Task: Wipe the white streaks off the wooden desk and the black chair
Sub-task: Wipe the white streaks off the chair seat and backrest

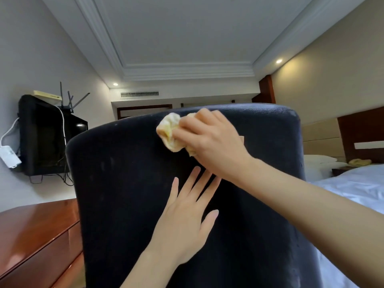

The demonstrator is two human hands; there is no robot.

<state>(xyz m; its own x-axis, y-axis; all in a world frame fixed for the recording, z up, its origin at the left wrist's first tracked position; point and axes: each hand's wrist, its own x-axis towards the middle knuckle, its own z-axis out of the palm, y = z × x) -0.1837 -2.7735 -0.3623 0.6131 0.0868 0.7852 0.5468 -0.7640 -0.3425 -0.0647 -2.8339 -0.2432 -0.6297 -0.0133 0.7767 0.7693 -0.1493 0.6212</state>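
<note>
Close up against the back of the black chair (128,194), upright and filling the middle of the view. Near its top edge, right of centre: a crumpled yellowish cloth (169,132), bunched under the right hand (212,142), fingers curled round it and pressing it onto the black surface. Lower down, about mid-back: the left hand (187,221) laid flat on the same surface, fingers straight and slightly spread, gripping nothing. Faint pale streaks (108,161) toward the left edge of the chair back, with more pale speckling along the top edge and by the lower right edge. At the lower left, just beside the chair: a corner of the wooden desk (35,231), glossy reddish-brown, with drawer fronts. Behind, on the left wall: a black television (45,136). To the right: a bed (353,190) with white sheets.
</note>
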